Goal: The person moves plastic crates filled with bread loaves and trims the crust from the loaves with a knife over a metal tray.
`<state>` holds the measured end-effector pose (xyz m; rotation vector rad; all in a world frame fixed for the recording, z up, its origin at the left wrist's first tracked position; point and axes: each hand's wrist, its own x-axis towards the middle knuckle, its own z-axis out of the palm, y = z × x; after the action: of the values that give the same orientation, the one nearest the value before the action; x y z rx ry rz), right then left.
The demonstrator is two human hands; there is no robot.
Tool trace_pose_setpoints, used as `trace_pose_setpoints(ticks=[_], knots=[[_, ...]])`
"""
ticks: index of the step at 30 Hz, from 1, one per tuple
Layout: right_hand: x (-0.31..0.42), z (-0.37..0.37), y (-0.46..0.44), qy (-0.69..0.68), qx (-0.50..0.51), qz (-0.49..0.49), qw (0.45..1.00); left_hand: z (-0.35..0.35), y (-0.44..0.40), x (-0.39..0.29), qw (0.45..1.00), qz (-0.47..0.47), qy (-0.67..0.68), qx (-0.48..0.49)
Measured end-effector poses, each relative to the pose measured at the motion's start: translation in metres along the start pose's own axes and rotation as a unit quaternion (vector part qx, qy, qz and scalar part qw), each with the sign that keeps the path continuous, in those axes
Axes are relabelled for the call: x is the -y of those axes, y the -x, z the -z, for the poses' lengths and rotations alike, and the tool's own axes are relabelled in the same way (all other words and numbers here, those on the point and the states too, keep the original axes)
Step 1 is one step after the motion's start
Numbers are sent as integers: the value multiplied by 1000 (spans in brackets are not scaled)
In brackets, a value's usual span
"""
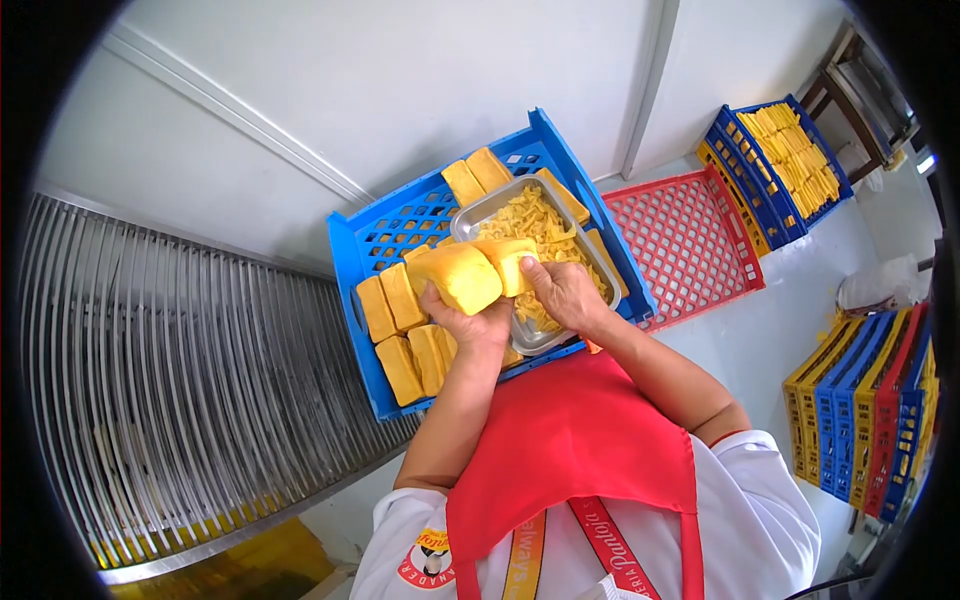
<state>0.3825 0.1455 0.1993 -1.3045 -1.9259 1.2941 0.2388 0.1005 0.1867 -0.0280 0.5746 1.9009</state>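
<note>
My left hand [472,320] is closed around a yellow bread loaf [455,277], raised above the blue crate. A second yellow loaf [513,262] touches its right end, gripped by my right hand [568,295] with the thumb on top. Beneath my hands a metal tray [470,222] holds yellow strips and scraps [540,222]; part of it is hidden by the loaves. The tray rests in the blue crate [345,262], among more yellow loaves [400,370] standing along its left and near sides. Others lie at the far side.
To the left stands a rack of curved metal bars [190,380]. A red crate [685,235] sits right of the blue one. Beyond it, a dark blue crate [795,160] holds yellow slices. Stacked coloured crates [860,410] stand at the right. A white wall [400,80] rises behind.
</note>
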Motion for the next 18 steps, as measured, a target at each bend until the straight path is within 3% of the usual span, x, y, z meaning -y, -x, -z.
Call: trace_pose_setpoints(ticks=[3, 5, 6, 8, 9, 12, 14, 16, 18], knots=[[-5, 2, -5, -17, 2, -8, 1000, -2, 1, 1, 1000, -11, 4, -6], [8, 19, -5, -183, 101, -172, 963, -6, 2, -2, 998, 35, 44, 9], [3, 19, -7, -182, 103, -172, 963, -6, 0, -5, 998, 34, 45, 7], [-11, 19, -13, -88, 25, -85, 992, -9, -6, -13, 991, 37, 89, -87], [-16, 25, -12, 41, -19, -2, 999, -12, -9, -16, 986, 27, 91, -140], [-11, 25, -3, 126, -35, 38, 991, -11, -11, -22, 980, 53, 136, -138], [-7, 17, 2, 104, -54, 73, 990, -12, -12, -21, 980, 59, 127, -139], [2, 14, 4, 123, -100, 182, 970, -12, -13, -18, 981, 65, 116, -139], [2, 9, 0, 123, -114, 201, 965, -9, -13, -14, 986, 80, 100, -105]])
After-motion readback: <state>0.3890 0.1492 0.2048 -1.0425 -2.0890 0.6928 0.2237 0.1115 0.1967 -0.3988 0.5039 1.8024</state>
